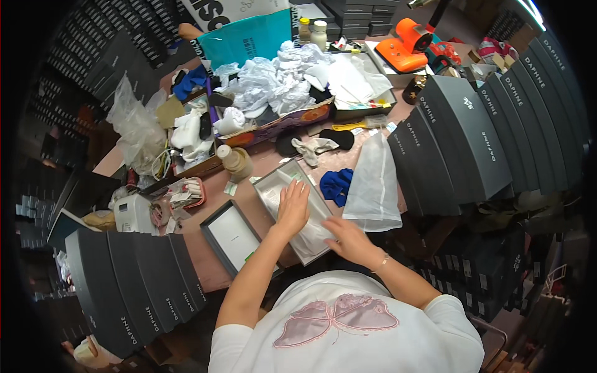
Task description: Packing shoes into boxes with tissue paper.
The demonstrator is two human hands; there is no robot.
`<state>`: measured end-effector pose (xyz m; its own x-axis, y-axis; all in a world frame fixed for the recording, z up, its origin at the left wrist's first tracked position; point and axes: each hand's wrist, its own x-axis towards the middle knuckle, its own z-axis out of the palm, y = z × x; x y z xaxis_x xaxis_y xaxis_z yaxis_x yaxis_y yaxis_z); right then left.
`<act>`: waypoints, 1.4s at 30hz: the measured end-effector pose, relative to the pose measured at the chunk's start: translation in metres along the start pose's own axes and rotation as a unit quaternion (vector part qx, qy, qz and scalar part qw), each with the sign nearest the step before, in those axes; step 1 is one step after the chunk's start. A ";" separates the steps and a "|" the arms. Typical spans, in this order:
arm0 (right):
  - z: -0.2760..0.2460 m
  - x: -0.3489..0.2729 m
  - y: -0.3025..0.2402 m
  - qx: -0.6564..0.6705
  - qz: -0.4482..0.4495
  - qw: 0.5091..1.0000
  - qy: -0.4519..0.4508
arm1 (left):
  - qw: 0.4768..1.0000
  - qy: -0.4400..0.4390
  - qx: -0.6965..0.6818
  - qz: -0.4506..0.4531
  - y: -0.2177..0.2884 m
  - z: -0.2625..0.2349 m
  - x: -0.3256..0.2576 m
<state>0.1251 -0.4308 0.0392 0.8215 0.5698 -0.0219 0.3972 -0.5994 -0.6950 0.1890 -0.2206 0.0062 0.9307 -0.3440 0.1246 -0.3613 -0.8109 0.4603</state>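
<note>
In front of me a grey shoebox (281, 174) lies uncovered, with thin white wrapping (303, 241) inside. My left hand (293, 210) rests flat on that wrapping, its fingers stretched toward the far end of the box. My right hand (352, 241) has its fingers spread at the near right side of the box, by the wrapping's edge. What lies under the wrapping is hidden. To the left of the box is a dark-rimmed lid (231, 241), its white inner face up. A translucent white bag (375, 189) and a blue cloth (337, 186) lie to the right.
Dark shoeboxes stand in rows at the left (124, 283) and the right (460, 133). Farther back, a carton (283, 123) overflows with crumpled white paper. A capped bottle (236, 163), a yellow-handled brush (364, 123) and an orange tape dispenser (404, 53) stand or lie around.
</note>
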 end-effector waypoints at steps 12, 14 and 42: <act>-0.082 -0.042 0.098 -0.073 0.179 0.940 0.281 | 0.941 -0.279 0.190 0.032 -0.011 0.005 -0.020; -0.108 -0.016 0.093 -0.078 0.144 0.942 0.292 | 0.981 -0.185 -0.064 -0.011 0.001 0.012 -0.008; -0.087 -0.093 0.021 0.628 0.215 0.748 -0.012 | 0.935 0.087 -0.344 -0.003 0.093 -0.059 0.025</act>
<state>0.0922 -0.5455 0.0890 0.7495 0.4947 -0.4399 -0.6115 0.2627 -0.7463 0.1823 -0.2770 0.1043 0.9492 -0.2100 0.2343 -0.2901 -0.2957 0.9102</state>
